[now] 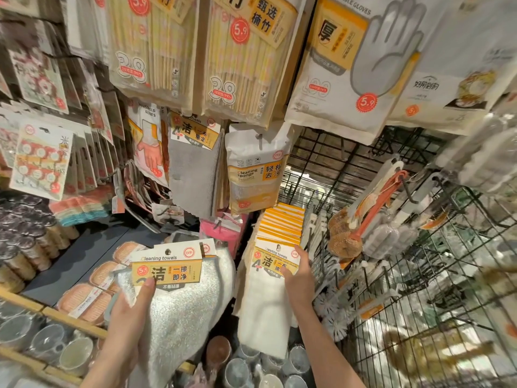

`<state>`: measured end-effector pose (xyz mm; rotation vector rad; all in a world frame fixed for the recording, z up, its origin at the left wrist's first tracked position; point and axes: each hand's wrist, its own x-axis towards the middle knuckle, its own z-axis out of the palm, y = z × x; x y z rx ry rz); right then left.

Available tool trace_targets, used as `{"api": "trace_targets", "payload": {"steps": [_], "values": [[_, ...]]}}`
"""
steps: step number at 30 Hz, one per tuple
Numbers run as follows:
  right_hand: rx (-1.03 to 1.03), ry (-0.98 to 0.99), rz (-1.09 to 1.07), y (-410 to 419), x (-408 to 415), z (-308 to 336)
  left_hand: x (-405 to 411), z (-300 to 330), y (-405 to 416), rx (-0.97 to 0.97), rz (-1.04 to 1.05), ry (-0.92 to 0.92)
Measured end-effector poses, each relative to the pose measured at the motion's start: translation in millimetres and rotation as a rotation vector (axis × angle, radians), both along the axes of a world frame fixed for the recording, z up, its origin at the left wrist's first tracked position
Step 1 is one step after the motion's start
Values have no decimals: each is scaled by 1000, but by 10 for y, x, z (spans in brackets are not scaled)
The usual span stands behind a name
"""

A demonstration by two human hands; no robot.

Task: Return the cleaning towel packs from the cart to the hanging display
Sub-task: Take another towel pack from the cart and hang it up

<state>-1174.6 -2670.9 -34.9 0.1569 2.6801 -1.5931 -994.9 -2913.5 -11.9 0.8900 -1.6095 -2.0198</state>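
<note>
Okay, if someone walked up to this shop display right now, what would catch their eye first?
Probably the two hands low in the middle: the left hand holds a fluffy white cleaning towel pack with a yellow card label, while the right hand touches the front pack of a hanging row of white towel packs with yellow headers. Above hang big bamboo chopstick packs with red 5.9 stickers.

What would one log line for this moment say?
left hand: holds grey towel pack | right hand: on hanging white towel pack | grey pack unhung
</note>
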Motion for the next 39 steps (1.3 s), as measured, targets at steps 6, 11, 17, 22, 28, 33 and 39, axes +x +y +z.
{"api": "trace_targets", "payload": {"steps": [6, 11, 17, 22, 28, 33, 39], "values": [[155, 115, -8, -70, -28, -20, -9, -10, 21, -45, -40, -9], [253, 139, -40, -141, -113, -45, -2, -12, -8, -65, -54, -53], [285, 81, -86, -228, -236, -80, 29, 5, -54, -65, -54, -62], [345, 35, -102, -259, -378, -98, 47, 11, -80, -60, -48, -38], [374, 17, -129, -271, -534, -58, 16, 27, -105, -63, -53, -56], [381, 25, -120, -271, -509, -34, 17, 75, -87, -99, -25, -64], [316, -12, -89, -234, -419, -15, -15, 220, 15, -108, -34, -46]]}}
